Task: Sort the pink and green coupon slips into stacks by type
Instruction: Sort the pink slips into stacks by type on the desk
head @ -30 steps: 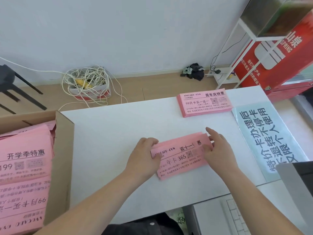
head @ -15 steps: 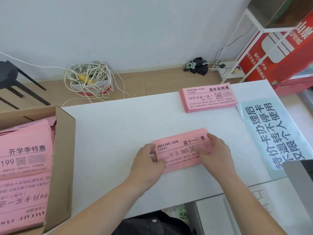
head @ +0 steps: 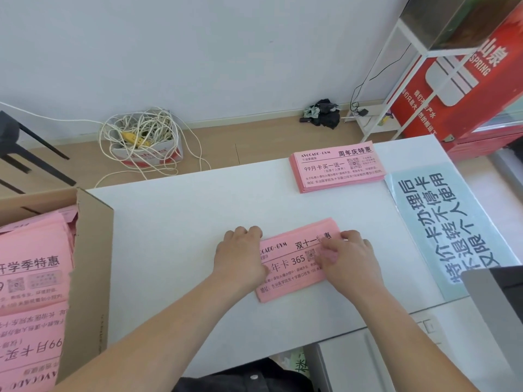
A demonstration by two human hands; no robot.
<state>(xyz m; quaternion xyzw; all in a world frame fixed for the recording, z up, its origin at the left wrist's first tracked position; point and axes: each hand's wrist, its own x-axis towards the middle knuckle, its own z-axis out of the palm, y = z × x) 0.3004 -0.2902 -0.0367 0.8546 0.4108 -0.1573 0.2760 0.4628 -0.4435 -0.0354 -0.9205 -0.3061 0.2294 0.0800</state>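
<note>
Tabletop, left hand, right hand on stack

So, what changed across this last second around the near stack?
The right hand slid left onto the near stack, and its fingers are now curled on top. The left hand keeps holding the left end. Neither it, the far stack nor the cardboard box moved.

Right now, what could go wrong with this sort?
1. The 365 coupon stack is fanned at its far edge; with the left hand and right hand gripping only its ends, slips may slide askew.
2. It, the 99 coupon stack and the boxed slips are all pink, so mixing types looks easy.
</note>
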